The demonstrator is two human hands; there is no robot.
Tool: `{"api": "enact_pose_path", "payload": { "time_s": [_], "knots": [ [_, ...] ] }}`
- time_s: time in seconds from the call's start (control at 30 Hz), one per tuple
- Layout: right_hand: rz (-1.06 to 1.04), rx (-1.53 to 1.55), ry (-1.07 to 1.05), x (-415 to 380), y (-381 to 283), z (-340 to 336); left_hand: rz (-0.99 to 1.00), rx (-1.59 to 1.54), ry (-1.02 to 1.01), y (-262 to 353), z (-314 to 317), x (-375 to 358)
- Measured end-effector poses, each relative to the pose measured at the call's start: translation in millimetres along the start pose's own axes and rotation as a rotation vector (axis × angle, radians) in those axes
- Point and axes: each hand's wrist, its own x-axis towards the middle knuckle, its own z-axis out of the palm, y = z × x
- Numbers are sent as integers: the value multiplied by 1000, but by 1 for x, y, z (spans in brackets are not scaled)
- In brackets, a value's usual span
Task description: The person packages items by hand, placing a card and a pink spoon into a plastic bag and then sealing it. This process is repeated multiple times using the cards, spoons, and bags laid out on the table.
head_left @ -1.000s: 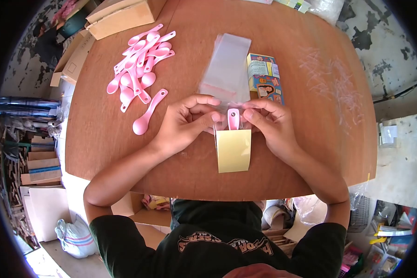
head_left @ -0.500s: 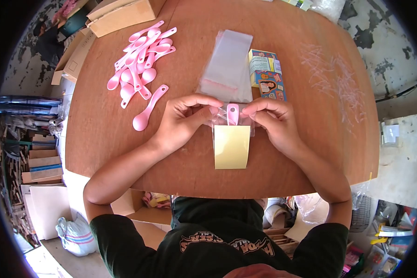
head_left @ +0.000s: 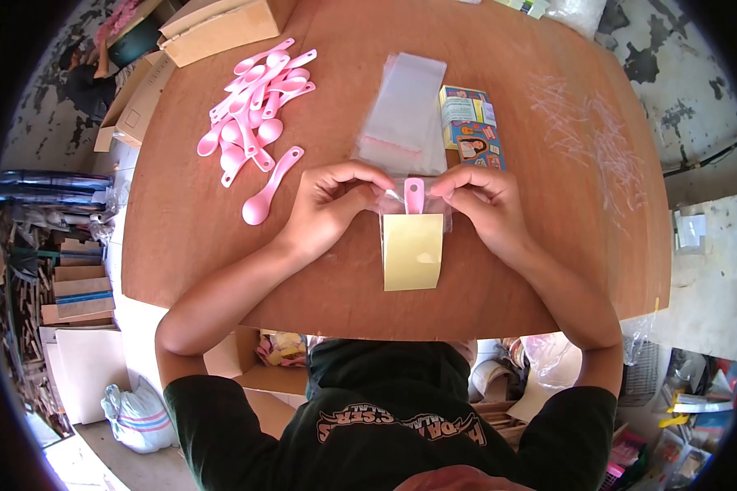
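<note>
My left hand [head_left: 329, 201] pinches the left top corner of a clear plastic bag [head_left: 391, 209]. The right top corner is pinched between the thumb and fingers of my right hand [head_left: 485, 206]. Inside the bag lie a yellow card [head_left: 413, 252] and a pink spoon, whose holed handle [head_left: 414, 196] shows above the card; the rest of it is hidden. Beyond my hands is a stack of clear bags [head_left: 403, 110]. Beside it, printed cards [head_left: 472, 127] are piled. A single pink spoon [head_left: 272, 186] rests left of my left hand, near a heap of pink spoons [head_left: 250, 110].
Thin clear strips [head_left: 606, 147] are scattered on the right of the brown table [head_left: 549, 286]. A cardboard box [head_left: 221, 33] stands at the back left, with another box [head_left: 143, 102] beside the table. Part of another person [head_left: 90, 82] shows at the far upper left.
The view has shifted slightly. Both hands still hold the bag, which sits slightly higher in view with its card and spoon.
</note>
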Motion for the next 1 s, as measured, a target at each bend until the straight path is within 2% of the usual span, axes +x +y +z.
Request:
{"api": "enact_pose_path", "payload": {
  "time_s": [0.13,0.2,0.33,0.6,0.7,0.77,0.87,1.0],
  "knots": [
    [-14,18,2,1,-5,3,18,54,17,2,-3,0],
    [-5,105,-25,1,-4,2,-45,0,3,6,-2,-1],
    [-12,90,-10,1,-4,3,-7,67,15,3,2,2],
    [45,96,-89,-1,-8,10,-10,9,63,3,-3,6],
    [-10,102,-85,-2,2,8,-2,-2,39,4,-6,7],
    [-44,131,-79,-3,4,8,-57,-88,-54,10,-4,8],
    [-59,106,-95,0,1,7,-73,-54,-118,10,-7,8],
    [-14,165,-55,-7,-13,9,-50,47,-25,35,-14,-9]
  ]
}}
